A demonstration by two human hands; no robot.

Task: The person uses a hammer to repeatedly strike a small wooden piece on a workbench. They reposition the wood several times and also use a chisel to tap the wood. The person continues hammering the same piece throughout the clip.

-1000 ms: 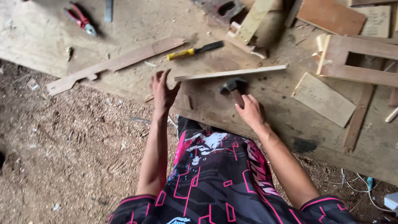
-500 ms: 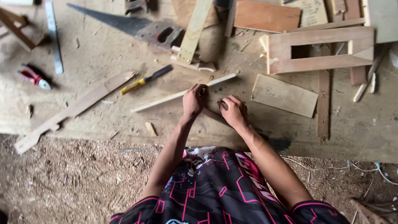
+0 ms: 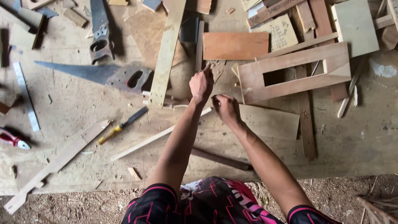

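Pliers (image 3: 12, 139) with red grips lie far to the left of the slotted wooden frame (image 3: 294, 72), out at the bench's edge, with a metal ruler (image 3: 25, 95) just beyond them. Nearer the frame, but still well left of it, is the handsaw (image 3: 95, 74). The yellow-handled screwdriver (image 3: 120, 125) lies below the saw, and a thin pale strip (image 3: 157, 139) slants towards my arms.

My left hand (image 3: 202, 85) is just left of the frame. Its fingers are drawn narrow into a pinch, with the tips on the small heap of sawdust and bits (image 3: 215, 68) beside the frame's left end, under the reddish board (image 3: 235, 45). I can't tell whether anything is between the fingertips.

My right hand (image 3: 226, 108) sits near the frame's lower left corner, over the edge of the flat pale panel (image 3: 269, 122). Its fingers are curled in, and I can't see whether they hold anything small. A dark handle (image 3: 219, 159) lies on the bench between my forearms, well below the frame, untouched.

I judge that I'm picking something small out of that heap with my left hand while my right waits close by. Any further move there calls for a fine fingertip grip and a steady wrist, since small bits slip easily into the dust.
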